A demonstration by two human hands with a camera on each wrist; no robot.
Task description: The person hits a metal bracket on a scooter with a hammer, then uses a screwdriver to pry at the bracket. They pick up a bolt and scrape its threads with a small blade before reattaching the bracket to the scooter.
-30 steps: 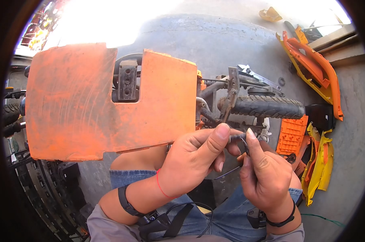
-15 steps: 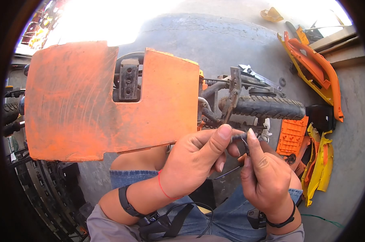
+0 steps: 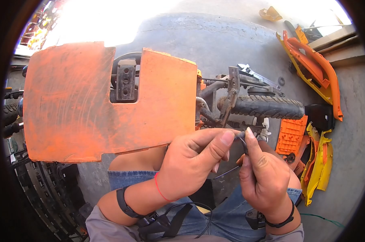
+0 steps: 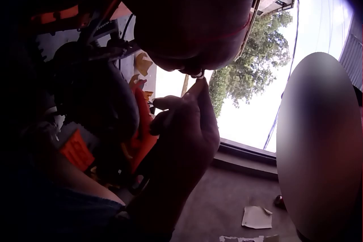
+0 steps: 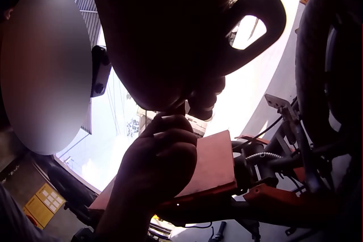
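In the head view a small grey ribbed metal piece, with ridges like a coil or thread, lies between both hands. My left hand pinches its left end between thumb and forefinger. At the other end, my right hand has its forefinger tip against the piece. A thin dark curved part runs down from there into the right hand's pinch, its lower end hidden by fingers. Both wrist views are dark; the left hand and right hand meet at their fingertips in the left one.
Beyond the hands stands a vehicle with a scuffed orange panel, a black tire and an upright metal bracket. An adjustable wrench lies behind the tire. Orange and yellow body panels lie on the floor at right.
The left hand's fingers have rolled over the ribbed piece: the thumb has moved slightly right and down, and the fingertips below it are more tucked away. The right hand has barely moved.
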